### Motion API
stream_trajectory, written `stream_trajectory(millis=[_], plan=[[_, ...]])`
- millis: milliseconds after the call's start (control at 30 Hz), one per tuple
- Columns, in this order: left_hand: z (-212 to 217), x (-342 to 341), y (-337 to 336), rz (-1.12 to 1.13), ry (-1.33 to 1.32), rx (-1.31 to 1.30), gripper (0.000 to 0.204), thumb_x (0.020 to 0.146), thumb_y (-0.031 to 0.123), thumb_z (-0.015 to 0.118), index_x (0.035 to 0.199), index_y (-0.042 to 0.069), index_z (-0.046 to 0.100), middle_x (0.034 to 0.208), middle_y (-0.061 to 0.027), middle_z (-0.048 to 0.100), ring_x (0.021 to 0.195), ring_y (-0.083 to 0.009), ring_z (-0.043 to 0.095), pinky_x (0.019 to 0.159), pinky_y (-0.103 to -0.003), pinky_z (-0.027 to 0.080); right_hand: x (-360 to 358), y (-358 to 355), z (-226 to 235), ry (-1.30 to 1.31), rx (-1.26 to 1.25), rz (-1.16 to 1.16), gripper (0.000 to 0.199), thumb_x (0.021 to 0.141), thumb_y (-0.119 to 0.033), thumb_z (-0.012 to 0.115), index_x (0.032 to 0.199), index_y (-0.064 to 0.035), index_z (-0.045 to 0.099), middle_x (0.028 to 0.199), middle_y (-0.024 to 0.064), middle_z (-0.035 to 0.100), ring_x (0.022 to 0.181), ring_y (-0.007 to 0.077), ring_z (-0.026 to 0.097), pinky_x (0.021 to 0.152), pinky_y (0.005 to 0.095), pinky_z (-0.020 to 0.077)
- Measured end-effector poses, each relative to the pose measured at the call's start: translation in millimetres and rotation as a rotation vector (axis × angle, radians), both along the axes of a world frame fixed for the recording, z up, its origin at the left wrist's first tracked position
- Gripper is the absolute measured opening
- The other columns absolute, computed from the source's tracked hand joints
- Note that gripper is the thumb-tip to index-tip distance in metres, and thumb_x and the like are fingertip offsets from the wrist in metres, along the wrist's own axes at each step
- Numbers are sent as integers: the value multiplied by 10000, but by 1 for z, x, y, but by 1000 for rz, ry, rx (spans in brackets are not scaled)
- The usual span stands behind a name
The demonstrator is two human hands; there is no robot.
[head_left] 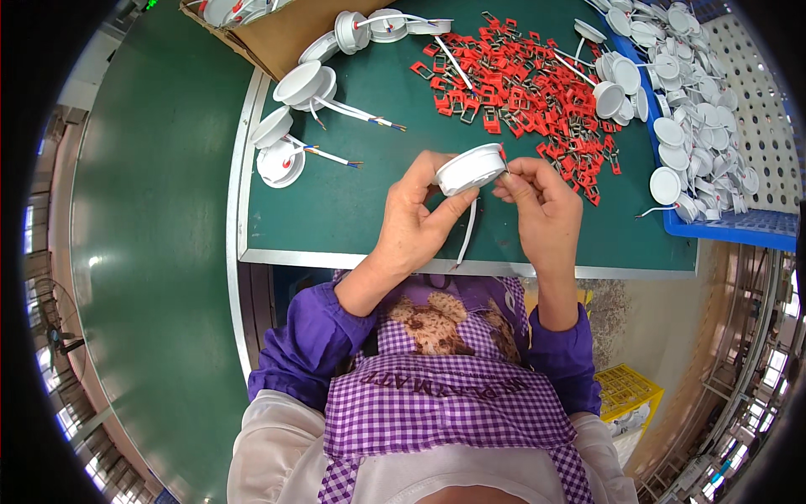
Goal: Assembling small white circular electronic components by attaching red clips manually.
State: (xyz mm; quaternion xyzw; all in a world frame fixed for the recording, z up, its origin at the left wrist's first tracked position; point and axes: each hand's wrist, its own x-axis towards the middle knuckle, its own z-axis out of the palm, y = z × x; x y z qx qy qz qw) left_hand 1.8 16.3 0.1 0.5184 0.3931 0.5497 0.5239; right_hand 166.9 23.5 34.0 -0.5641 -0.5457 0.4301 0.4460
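1. Left hand [411,214]: clamped on a white round housing [470,170], thumb on the near side and fingers curled behind. The housing is held tilted above the near part of the desk [361,210], just beyond the person's apron. Directions below are from this housing, twelve o'clock pointing away from the person.

2. Right hand [544,197]: thumb and fingertips meet the housing's three o'clock edge, beside a small red piece [503,152]. What lies between them is hidden, so I cannot tell whether they grip it.

3. White cable [468,237]: hangs toward six o'clock. It looks bendable, its thin wire ends easily frayed; a poor place to lift by.

4. Handling: the housing seems light and stiff, probably plastic, and smooth enough to slip or scuff. Its rim looks the best hold, thumb opposite fingers, as the left hand has it.

5. One o'clock: a loose heap of red clips [537,88] with metal loops, likely small, springy and prone to tangle.

6. Nine to eleven o'clock: more white housings [300,82] with cables; past them, at ten, a cardboard box [290,34].

7. Three o'clock: a blue crate [730,235] heaped with similar white parts [669,132].
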Motion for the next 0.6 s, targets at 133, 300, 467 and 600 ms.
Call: stream_trajectory(millis=[133,300,467,600], plan=[[-10,-4,-1,-31,-227,-63,243,831,14,707,1036,27,577,986,-15,615,920,-97,578,796,-256,476,-1,2,-5,110,132,51,192,904,-12,602,1092,27,593,992,92,676,932,126,641,816,269,520],[9,-26,-2,-248,78,-186,340,778,104,793,1032,19,583,935,-22,631,869,-92,587,753,-249,484,9,-3,-9,190,-35,293,327,871,-8,638,1195,-8,597,1020,67,652,935,115,609,821,261,498],[20,-32,3,-287,90,-424,331,759,140,819,954,-16,602,833,-46,649,742,-92,609,643,-246,510,-8,-5,-7,175,-132,346,274,862,-42,662,1134,-18,649,932,51,630,850,112,606,718,254,517],[6,-36,-6,-131,97,-404,282,783,93,790,968,-4,601,875,-62,666,757,-110,633,682,-249,526,2,13,-8,193,-145,364,255,907,-89,628,1150,-13,641,974,67,649,858,111,617,715,254,520]])
